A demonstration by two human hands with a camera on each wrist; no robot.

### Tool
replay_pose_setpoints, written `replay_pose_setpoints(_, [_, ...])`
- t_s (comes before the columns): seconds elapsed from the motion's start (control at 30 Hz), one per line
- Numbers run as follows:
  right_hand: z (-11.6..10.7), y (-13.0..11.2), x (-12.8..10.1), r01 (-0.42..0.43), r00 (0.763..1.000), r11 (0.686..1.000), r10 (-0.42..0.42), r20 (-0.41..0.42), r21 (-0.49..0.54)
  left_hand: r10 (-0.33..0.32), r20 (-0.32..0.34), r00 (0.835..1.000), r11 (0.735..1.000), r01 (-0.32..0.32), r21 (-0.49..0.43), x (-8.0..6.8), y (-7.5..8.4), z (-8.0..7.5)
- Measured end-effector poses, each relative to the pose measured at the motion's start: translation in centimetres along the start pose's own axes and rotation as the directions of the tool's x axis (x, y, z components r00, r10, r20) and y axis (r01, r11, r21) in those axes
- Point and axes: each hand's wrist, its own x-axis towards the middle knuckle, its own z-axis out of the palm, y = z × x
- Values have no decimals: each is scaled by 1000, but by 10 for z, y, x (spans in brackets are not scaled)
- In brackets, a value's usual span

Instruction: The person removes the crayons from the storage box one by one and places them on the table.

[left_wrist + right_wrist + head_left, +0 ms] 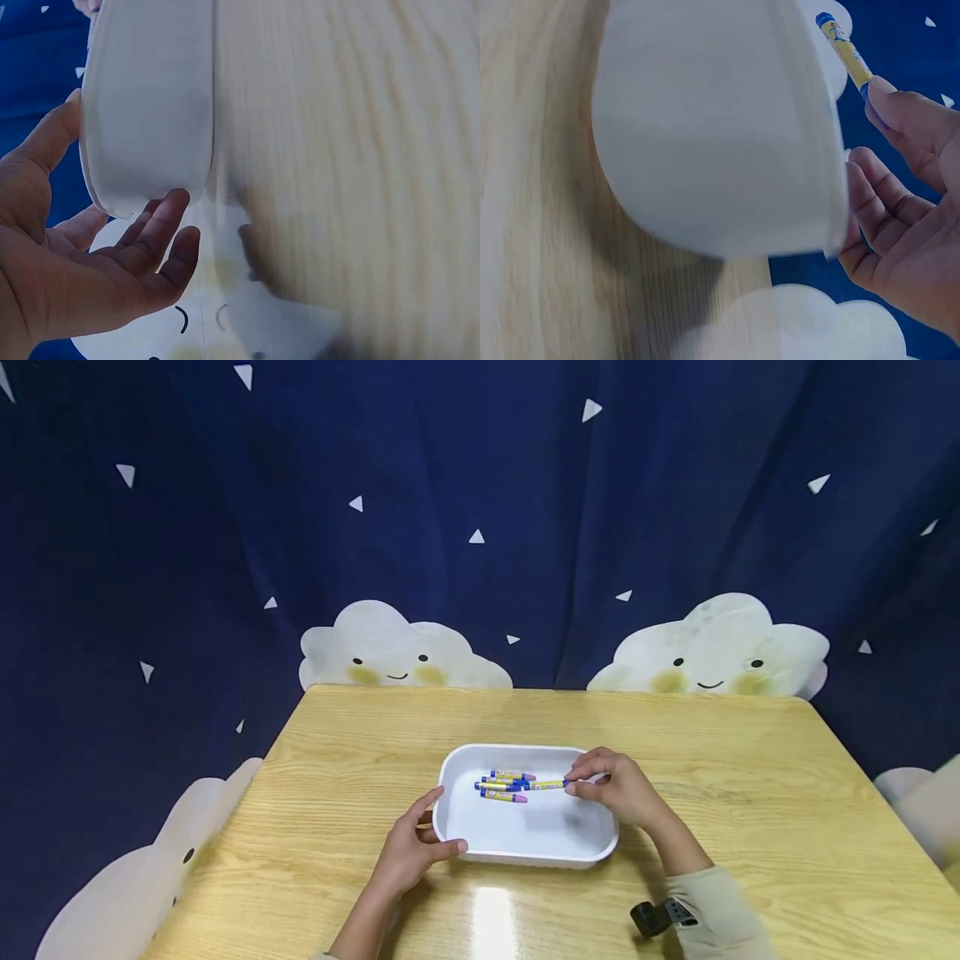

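Note:
A white plastic tray (525,839) with rounded corners stands on the wooden table. My left hand (408,852) grips its left end, thumb over the near rim and fingers against the outer wall; the left wrist view shows that wall (150,105) close up. My right hand (618,785) is over the tray's right side and pinches a crayon (847,52) with a yellow wrapper and blue bands between thumb and fingertips. Inside the tray lie several more crayons (504,796) in yellow and blue wrappers, two showing pink tips, bunched left of the pinched one.
The light wooden table (337,752) reaches back to a dark blue curtain (450,468) printed with white triangles and smiling clouds. A black strap device (652,918) sits at my right wrist, beside a beige sleeve (716,910).

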Motion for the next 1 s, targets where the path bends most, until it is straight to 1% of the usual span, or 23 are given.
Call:
replay_pose_setpoints(0.13, [-15,4,-6,-22,999,999,23,-30,26,-4,-7,1000,1000,4,-18,-1,1,1])
replay_pose_setpoints(0.27, [-31,16,-10,-36,997,998,40,-65,51,-8,-19,1000,1000,8,-16,-3,4,2])
replay_pose_setpoints(0.37, [-42,28,-12,-62,996,994,68,-66,85,-8,-24,1000,1000,8,-18,-5,6,1])
replay_pose_setpoints(0.5, [-54,46,-17,-119,990,984,127,-53,130,-9,-18,1000,1000,8,-24,-5,7,1])
replay_pose_setpoints(0.67, [-69,71,-22,-178,977,965,197,-83,190,-21,-15,1000,1000,21,-20,-4,5,0])
replay_pose_setpoints(0.8, [-78,86,-24,-214,967,966,231,-107,147,-35,-15,999,999,35,-8,-3,4,0])
replay_pose_setpoints(0.9, [-82,95,-22,-243,961,966,252,-111,90,-28,-14,1000,1000,28,0,-8,17,0])
replay_pose_setpoints(1.0, [-85,104,-21,-268,955,962,271,-121,40,-18,-11,1000,1000,17,-5,-9,19,0])
